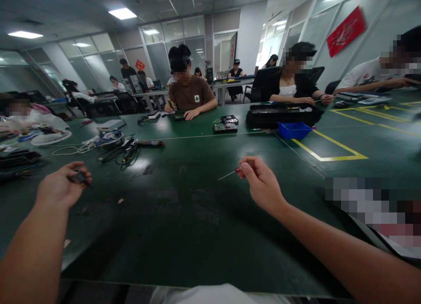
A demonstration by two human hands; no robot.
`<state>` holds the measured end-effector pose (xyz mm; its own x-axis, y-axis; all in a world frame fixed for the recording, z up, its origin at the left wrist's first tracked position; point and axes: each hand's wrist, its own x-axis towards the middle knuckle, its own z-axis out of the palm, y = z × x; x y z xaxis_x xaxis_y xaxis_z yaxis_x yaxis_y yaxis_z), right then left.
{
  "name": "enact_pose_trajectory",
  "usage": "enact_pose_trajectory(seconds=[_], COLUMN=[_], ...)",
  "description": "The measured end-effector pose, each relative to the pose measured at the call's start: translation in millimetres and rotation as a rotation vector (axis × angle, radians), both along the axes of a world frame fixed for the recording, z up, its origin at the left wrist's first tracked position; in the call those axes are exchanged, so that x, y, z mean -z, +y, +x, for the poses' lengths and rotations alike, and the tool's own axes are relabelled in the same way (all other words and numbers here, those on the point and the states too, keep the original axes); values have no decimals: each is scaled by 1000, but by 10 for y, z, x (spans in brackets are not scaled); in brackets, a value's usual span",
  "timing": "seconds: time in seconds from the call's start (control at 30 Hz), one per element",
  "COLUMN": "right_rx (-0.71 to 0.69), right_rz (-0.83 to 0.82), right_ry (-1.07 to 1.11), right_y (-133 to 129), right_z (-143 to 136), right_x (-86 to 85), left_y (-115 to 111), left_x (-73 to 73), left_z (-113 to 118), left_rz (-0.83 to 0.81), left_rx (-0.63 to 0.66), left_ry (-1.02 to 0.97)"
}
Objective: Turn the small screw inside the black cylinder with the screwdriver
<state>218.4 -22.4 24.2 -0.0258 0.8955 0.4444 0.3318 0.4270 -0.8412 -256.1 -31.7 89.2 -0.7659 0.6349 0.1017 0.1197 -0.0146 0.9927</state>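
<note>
My right hand [261,181] is closed around the red handle of a thin screwdriver [226,175], its metal shaft pointing left and slightly down above the green table. At the left, my left hand [64,185] has its fingers curled round a small dark object [80,177]. That object looks black with a narrow end sticking out to the right; its kind cannot be made out. Both hands are raised over the table, well apart from each other.
On the green table [164,251] lie tangled cables [126,153] at the left and circuit boards [225,127] farther back. A blue tray [294,130] sits before a long black case [283,113]. Across the table, a person in a brown shirt [194,93] works on a board.
</note>
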Motion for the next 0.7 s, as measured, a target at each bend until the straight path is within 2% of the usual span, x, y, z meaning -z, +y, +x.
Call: enact_pose_trajectory(seconds=[0.1, 0.27, 0.37, 0.57, 0.7], right_rx=[-5, 5, 16, 51, 145], right_rz=[-3, 19, 27, 48, 121], right_ry=[17, 31, 32, 63, 55], right_y=[5, -3, 3, 17, -18], right_z=[-1, 18, 32, 60, 70], right_x=[-2, -3, 6, 8, -60], left_y=[107, 290, 350, 313, 231], left_x=[-39, -81, -57, 162, 399], left_z=[283, 946, 1409, 2248, 2567], left_rz=[33, 74, 60, 74, -21], left_rx=[175, 446, 610, 923, 1059], left_ry=[-210, -339, -348, -200, 71])
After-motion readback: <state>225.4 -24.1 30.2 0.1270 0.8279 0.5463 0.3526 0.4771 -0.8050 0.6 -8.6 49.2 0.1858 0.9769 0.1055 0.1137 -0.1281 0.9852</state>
